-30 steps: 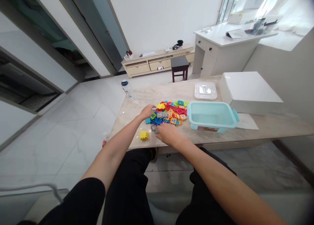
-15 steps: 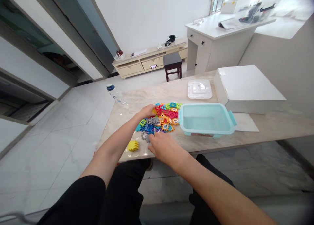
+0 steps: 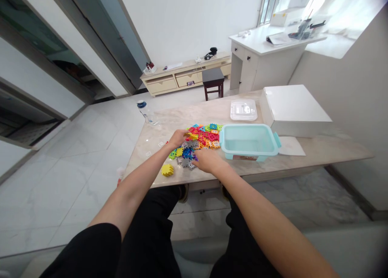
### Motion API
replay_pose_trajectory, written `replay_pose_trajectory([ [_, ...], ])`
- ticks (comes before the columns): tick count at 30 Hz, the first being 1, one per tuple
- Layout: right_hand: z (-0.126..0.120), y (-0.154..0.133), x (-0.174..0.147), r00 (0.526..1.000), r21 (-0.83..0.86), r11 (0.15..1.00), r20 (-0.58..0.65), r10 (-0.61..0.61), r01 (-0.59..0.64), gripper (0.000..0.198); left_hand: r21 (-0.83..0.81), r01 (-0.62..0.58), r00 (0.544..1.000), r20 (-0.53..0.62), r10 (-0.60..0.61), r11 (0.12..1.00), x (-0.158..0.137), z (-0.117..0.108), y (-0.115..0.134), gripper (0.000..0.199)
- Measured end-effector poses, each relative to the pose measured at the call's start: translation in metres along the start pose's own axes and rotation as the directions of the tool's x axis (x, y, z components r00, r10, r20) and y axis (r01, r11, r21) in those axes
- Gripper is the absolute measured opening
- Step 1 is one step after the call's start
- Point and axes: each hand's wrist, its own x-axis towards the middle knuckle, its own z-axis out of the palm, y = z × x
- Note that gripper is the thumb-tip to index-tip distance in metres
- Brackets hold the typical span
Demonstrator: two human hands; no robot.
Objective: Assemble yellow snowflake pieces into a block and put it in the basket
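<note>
A mixed pile of colourful plastic building pieces [image 3: 209, 138], notched along their edges, lies on the marble-patterned table. My left hand [image 3: 178, 137] is at the pile's left side, its fingers closed on a yellow notched piece [image 3: 192, 136]. My right hand [image 3: 208, 160] rests at the near edge of the pile with thumb and fingers apart, by blue pieces [image 3: 187, 152] and grey pieces [image 3: 185, 162]; its fingertips are partly hidden. Close to the front edge sits a small stack of yellow pieces [image 3: 167, 170]. Another yellow piece [image 3: 179, 151] lies on the pile between my hands.
Right of the pile stands a light-blue plastic tub [image 3: 250, 151]. Behind it are a clear lid [image 3: 243, 110] and a large white box [image 3: 298, 104], with white paper [image 3: 291, 146] beside it. A water bottle [image 3: 147, 114] stands at the table's far left corner.
My right hand has shifted up and right over the near edge of the pile. A yellow piece now shows in my left hand, and another lies on the pile. The view has tilted slightly.
</note>
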Motion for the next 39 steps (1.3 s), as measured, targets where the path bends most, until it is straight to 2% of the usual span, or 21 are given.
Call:
replay_pose_trajectory([
  [2,0.005,0.005,0.007,1.0,0.004,1.0,0.003,0.02,-0.02,0.038,0.015,-0.02,1.0,0.015,0.02,1.0,-0.009,0.001,0.004,0.033],
  [6,0.018,0.018,0.02,0.997,0.01,0.997,0.001,0.073,-0.073,0.039,0.151,-0.033,0.995,-0.091,0.047,0.988,-0.031,-0.008,0.014,0.038],
  [10,0.02,0.02,0.028,0.989,0.035,0.996,-0.124,0.086,-0.082,0.037,0.207,-0.018,0.995,-0.092,0.038,0.978,-0.064,-0.031,0.031,0.025],
  [12,0.016,0.012,0.03,0.976,0.065,0.998,-0.217,0.019,-0.005,0.042,0.178,-0.035,0.997,-0.064,0.047,0.983,-0.081,-0.044,0.039,0.021],
  [14,0.011,0.001,0.032,0.955,0.1,0.987,-0.282,-0.09,0.123,0.045,0.155,-0.017,0.997,-0.069,0.028,0.988,-0.098,-0.055,0.044,0.02],
  [17,0.011,-0.017,0.039,0.929,0.192,0.945,-0.313,-0.198,0.266,0.037,0.136,0.017,0.998,-0.054,-0.01,0.991,-0.12,-0.066,0.047,0.016],
  [20,0.019,-0.028,0.047,0.945,0.274,0.919,-0.245,-0.218,0.283,0.036,0.111,-0.025,1.0,0.005,0.024,0.994,-0.14,-0.069,0.047,0.013],
  [24,0.031,-0.037,0.062,0.961,0.335,0.902,-0.055,-0.271,0.274,0.04,0.084,-0.053,0.998,0.04,0.05,0.995,-0.159,-0.067,0.037,0.012],
  [28,0.032,-0.046,0.077,0.922,0.468,0.832,0.085,-0.379,0.299,0.042,-0.005,-0.087,0.996,0.008,0.087,0.996,-0.173,-0.067,0.018,0.016],
  [32,0.027,-0.056,0.083,0.882,0.665,0.724,0.213,-0.421,0.185,0.045,-0.051,-0.137,0.99,-0.048,0.135,0.989,-0.181,-0.065,-0.004,0.012],
  [35,0.026,-0.062,0.086,0.871,0.735,0.665,0.235,-0.431,0.131,0.047,-0.033,-0.168,0.984,-0.07,0.165,0.985,-0.183,-0.064,-0.018,0.012],
  [39,0.032,-0.07,0.092,0.888,0.68,0.705,0.176,-0.424,0.202,0.045,0.009,-0.209,0.974,-0.085,0.209,0.978,-0.183,-0.066,-0.029,0.014],
])
